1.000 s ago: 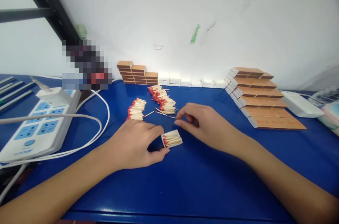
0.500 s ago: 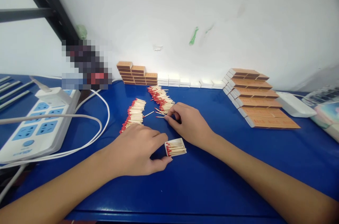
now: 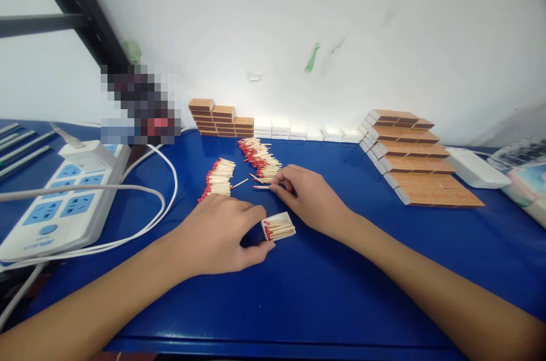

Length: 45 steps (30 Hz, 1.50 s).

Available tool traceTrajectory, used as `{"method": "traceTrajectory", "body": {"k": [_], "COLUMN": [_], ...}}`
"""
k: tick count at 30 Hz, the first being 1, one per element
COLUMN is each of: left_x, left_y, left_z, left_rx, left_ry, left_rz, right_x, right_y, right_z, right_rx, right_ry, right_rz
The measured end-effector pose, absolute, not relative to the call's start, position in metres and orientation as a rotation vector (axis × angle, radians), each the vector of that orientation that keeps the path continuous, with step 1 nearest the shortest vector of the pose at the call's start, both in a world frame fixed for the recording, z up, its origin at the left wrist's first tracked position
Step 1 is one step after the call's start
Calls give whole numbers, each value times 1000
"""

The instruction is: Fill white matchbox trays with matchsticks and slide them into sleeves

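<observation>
My left hand (image 3: 224, 233) grips a small white matchbox tray (image 3: 283, 216) by its left end, between thumb and fingers. Red-tipped matches (image 3: 279, 229) lie inside it, heads to the left. Just beyond the tray, my right hand (image 3: 311, 197) is closed in a pinch on a match (image 3: 261, 187), whose red head points left. How many sticks the fingertips hold is hard to make out. A fanned pile of matches (image 3: 261, 161) lies behind the right fingers. Another pile (image 3: 219, 178) sits behind my left hand, partly covered by it.
Brown matchboxes (image 3: 222, 120) are stacked against the wall at the back left, beside a row of white trays (image 3: 280, 129). A stepped stack of matchboxes (image 3: 420, 165) stands right. A white power strip (image 3: 96, 202) with looping cables lies left on the blue table (image 3: 324, 304).
My left hand and the tray have moved slightly away from me and to the left. My right fingers have shifted a little right, with the match now separated from the loose ones.
</observation>
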<state>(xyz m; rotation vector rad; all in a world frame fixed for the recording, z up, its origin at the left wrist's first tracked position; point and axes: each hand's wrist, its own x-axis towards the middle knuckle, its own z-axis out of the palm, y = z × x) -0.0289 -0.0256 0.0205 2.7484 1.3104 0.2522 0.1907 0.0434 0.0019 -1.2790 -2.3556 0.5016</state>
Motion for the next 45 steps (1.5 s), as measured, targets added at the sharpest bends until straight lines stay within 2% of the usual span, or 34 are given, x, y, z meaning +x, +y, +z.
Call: {"method": "traceTrajectory", "body": {"k": [9,14,27,35,45], "left_x": [-31,-29,-29,-28,-28], "left_y": [-22,-21,-23,-26,-25], "left_z": [17,19,19,18,19], "left_rx": [2703,2690,2690,2738,2750], "left_ry": [1650,1652,1601,1391,1349], "left_rz": [298,246,240,241,217], "right_x": [219,211,209,211,212], "right_y": [30,22,33,56,57], "right_z": [21,20,17,5,4], "right_rx": [-1035,-990,-980,-1101,-1157], "right_ry": [-2509,-2585,-2499,-2331,-2407], "right_rz": [483,468,739,443,463]}}
